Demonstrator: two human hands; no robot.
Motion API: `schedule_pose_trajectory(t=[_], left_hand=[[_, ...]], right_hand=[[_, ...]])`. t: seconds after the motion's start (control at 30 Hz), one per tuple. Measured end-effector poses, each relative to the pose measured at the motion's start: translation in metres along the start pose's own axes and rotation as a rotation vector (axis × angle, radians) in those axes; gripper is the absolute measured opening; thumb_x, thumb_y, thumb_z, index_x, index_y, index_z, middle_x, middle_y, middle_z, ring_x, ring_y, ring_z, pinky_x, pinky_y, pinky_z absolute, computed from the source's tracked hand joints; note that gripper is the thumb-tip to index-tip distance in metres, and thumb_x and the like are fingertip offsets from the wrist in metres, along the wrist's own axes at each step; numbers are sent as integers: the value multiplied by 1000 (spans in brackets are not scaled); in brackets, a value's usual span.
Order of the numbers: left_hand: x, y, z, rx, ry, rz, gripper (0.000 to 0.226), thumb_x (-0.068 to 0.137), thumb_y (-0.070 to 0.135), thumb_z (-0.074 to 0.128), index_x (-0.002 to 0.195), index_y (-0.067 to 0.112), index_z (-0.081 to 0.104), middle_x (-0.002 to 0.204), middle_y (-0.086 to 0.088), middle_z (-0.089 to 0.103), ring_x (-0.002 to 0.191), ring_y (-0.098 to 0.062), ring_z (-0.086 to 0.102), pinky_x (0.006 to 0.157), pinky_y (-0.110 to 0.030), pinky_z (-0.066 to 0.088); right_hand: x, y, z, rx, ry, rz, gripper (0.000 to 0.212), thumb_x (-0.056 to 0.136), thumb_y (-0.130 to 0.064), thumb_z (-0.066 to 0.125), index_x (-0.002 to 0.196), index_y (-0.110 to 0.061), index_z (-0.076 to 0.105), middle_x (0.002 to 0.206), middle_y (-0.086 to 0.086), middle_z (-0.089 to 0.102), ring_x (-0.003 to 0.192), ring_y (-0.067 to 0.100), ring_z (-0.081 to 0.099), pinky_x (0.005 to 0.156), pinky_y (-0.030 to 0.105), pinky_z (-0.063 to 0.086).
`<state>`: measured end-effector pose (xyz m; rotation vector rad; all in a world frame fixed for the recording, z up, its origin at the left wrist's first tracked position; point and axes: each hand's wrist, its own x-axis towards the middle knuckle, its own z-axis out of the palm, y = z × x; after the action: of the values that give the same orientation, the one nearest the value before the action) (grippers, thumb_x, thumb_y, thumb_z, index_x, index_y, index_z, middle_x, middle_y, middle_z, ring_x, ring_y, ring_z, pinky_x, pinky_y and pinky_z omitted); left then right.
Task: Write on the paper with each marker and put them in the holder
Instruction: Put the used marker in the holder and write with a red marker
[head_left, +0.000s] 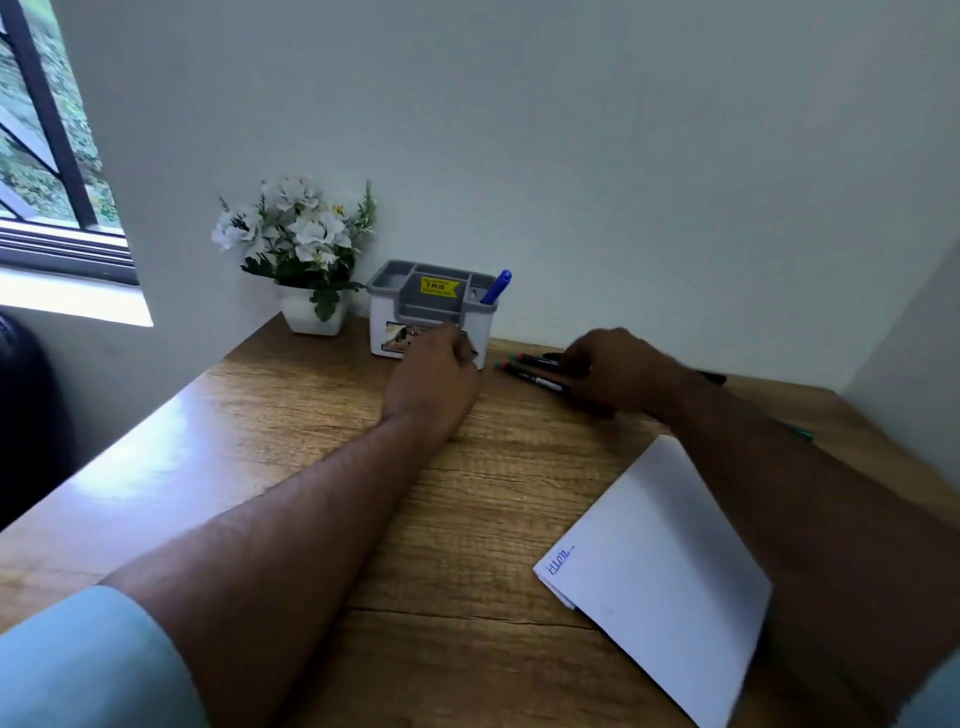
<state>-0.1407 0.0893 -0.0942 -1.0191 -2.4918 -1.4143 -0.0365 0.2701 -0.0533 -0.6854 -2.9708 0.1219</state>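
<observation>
Paper (660, 571) nearest; right hand (618, 371) covers markers (535, 370).

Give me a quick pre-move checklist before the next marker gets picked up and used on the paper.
1. Blue marker already in the holder, standing tilted in its right compartment: ok.
2. Blue writing on the paper near its left corner: ok.
3. Next markers within reach: ok, two dark ones lie on the desk under the right hand.
4. Right hand has a firm grip on one marker: cannot tell, its fingers cover the barrels.
5. Holder steadied: ok, the left hand rests against its front.
6. Paper free for writing: not ok, the right forearm crosses its far edge.
</observation>
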Motion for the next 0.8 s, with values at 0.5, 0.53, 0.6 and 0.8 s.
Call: schedule_pose_trajectory(t=[0.5, 0.53, 0.6, 0.8], left_hand=[[-67, 49, -9, -264, -223, 446, 18, 93, 27, 57, 105, 19, 67, 87, 21, 61, 83, 6, 56, 66, -6, 41], [-75, 50, -10, -276, -214, 471, 13, 92, 23, 59, 99, 18, 68, 84, 20, 62, 81, 5, 57, 64, -7, 41], [-88, 48, -14, -221, -230, 529, 12, 90, 21, 61, 97, 14, 69, 81, 17, 60, 77, 1, 57, 62, -11, 42], [-99, 42, -18, -29, -522, 503, 22, 95, 17, 54, 114, 16, 64, 99, 7, 64, 90, -5, 56, 79, -18, 44]], right_hand=[[-116, -30, -14, 1204, 264, -69, 9, 83, -6, 71, 79, -6, 63, 65, 15, 63, 53, 24, 58, 45, 29, 46], [-128, -30, -8, 1256, 247, -77, 5, 84, -6, 70, 81, -5, 66, 68, 17, 64, 53, 23, 56, 44, 28, 44], [-147, -27, 2, 1336, 175, -69, 5, 84, -9, 69, 81, -6, 71, 76, 24, 67, 54, 21, 54, 44, 28, 42], [-161, -21, 17, 1575, -129, 0, 20, 78, -18, 62, 82, -1, 73, 82, 24, 72, 61, 22, 69, 56, 29, 58]])
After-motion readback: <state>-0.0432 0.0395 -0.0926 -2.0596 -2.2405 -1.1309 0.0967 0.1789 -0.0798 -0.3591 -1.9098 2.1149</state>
